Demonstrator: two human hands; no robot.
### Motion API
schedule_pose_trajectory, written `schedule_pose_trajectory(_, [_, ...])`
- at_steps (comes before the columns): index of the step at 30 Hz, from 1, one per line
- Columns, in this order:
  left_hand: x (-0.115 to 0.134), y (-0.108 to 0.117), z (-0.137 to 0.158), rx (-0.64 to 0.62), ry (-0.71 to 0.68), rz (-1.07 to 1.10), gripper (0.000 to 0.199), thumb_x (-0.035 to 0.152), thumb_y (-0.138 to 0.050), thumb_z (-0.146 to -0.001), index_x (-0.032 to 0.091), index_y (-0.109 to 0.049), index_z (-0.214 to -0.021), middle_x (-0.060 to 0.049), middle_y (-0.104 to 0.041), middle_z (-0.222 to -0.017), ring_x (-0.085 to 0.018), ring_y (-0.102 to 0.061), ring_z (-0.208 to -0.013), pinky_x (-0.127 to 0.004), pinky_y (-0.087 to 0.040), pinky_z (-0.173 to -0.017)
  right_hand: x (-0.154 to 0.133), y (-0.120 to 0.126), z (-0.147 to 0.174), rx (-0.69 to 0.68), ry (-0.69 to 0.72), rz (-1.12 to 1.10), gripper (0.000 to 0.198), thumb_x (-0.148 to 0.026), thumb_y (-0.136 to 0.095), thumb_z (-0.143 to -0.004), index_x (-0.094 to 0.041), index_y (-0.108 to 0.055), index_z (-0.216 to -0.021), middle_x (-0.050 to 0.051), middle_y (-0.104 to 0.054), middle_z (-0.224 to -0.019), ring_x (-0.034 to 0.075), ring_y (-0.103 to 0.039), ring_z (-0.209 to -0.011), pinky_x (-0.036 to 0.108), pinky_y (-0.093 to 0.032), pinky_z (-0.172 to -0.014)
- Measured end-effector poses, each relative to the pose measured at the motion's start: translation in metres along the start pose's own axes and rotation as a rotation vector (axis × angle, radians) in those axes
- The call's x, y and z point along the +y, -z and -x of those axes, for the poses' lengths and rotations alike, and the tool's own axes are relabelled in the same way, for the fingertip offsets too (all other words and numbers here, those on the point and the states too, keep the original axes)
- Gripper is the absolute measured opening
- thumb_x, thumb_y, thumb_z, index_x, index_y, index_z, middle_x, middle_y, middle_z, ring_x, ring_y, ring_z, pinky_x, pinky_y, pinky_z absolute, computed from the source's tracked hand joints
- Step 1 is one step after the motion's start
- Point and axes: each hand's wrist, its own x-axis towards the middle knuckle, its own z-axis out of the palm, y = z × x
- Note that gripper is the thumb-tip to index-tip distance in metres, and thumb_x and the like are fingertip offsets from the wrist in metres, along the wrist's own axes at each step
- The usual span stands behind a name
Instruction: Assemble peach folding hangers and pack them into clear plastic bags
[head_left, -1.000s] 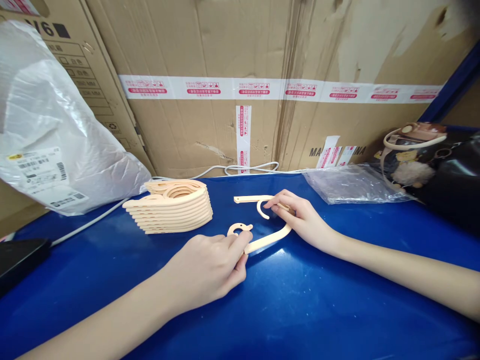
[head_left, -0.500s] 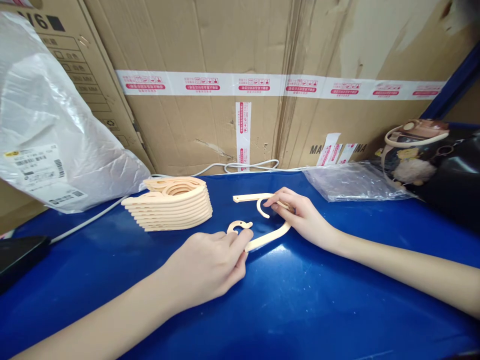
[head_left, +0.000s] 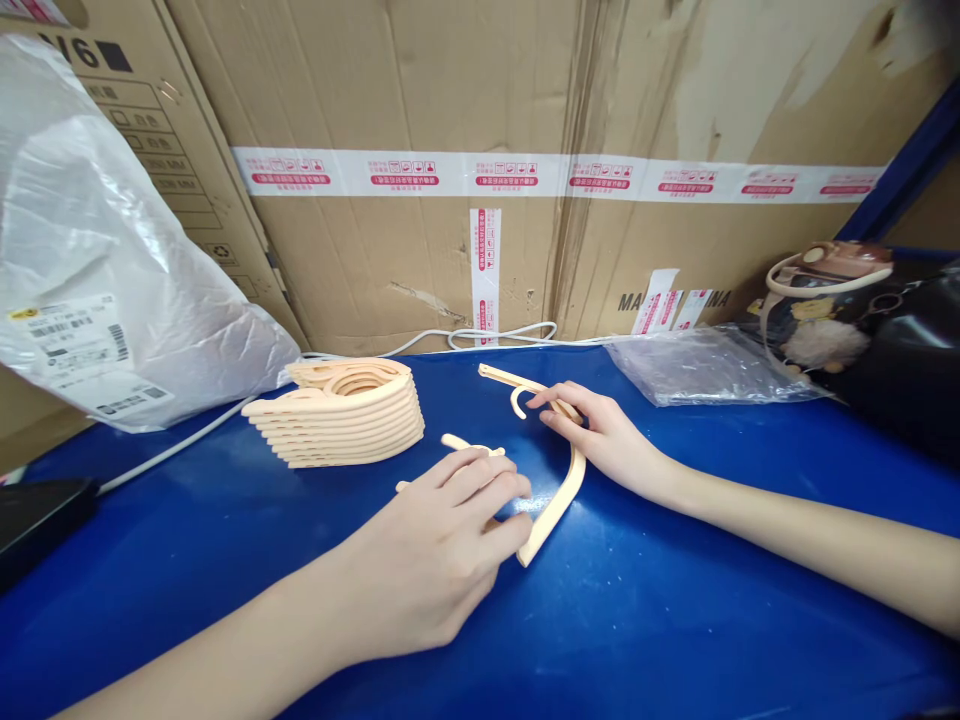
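A cream plastic folding hanger [head_left: 551,515] lies spread at an angle on the blue tabletop, its small hook pointing left. My right hand [head_left: 592,425] is closed over the middle of this hanger, thumb and fingers around its joint. Beneath my left hand [head_left: 442,545] is a second cream hanger [head_left: 454,441]; parts of it stick out beyond the knuckles, and the rest is hidden. The left fingers are bent around it, their tips close to the lower arm of the first hanger. Left of both stands a neat stack of folded hangers [head_left: 345,425].
A white plastic parcel bag [head_left: 127,250] leans at the left beside a dark object [head_left: 45,520]. Large cardboard boxes [head_left: 420,260] form the back wall, with a white cable [head_left: 427,335] along their base. A clear plastic bag [head_left: 705,365] and a bottle [head_left: 825,310] sit at right.
The lower arm of the right-hand hanger has swung down toward me. My left hand has left that arm's end and shifted slightly right, over the second hanger, whose visible parts now lie differently.
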Motion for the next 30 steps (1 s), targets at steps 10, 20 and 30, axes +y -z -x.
schedule_pose_trajectory(10, [-0.005,-0.010,0.008,-0.035,0.325,0.272,0.035,0.007,-0.038,-0.098,0.028,-0.062,-0.110,-0.007,-0.046,-0.145,-0.024,-0.057,-0.119,-0.041,-0.054,-0.092,0.002,0.001,-0.003,0.000,-0.094,-0.058,0.026,-0.031,-0.042,-0.097,-0.023,-0.067,-0.102,0.002,-0.067,-0.092,0.019,-0.060,-0.083,0.033,-0.044,-0.076])
schedule_pose_trajectory(20, [0.001,-0.006,0.006,-0.090,0.368,0.456,0.030,0.012,-0.038,-0.098,0.029,-0.062,-0.105,-0.002,-0.048,-0.146,-0.025,-0.047,-0.136,-0.038,-0.055,-0.089,0.002,0.000,0.000,0.000,-0.109,0.014,0.022,-0.035,-0.048,-0.096,-0.024,-0.066,-0.102,-0.006,-0.044,-0.063,0.013,-0.040,-0.056,0.028,-0.030,-0.055])
schedule_pose_trajectory(30, [0.015,-0.006,0.000,-0.008,0.378,0.446,0.012,0.027,-0.064,-0.092,0.022,-0.054,-0.088,-0.003,-0.060,-0.126,-0.023,-0.059,-0.114,-0.034,-0.048,-0.090,-0.007,-0.001,0.004,-0.051,-0.061,0.097,0.016,-0.026,-0.048,-0.097,-0.023,-0.063,-0.101,-0.009,-0.040,-0.059,0.011,-0.039,-0.054,0.026,-0.028,-0.055])
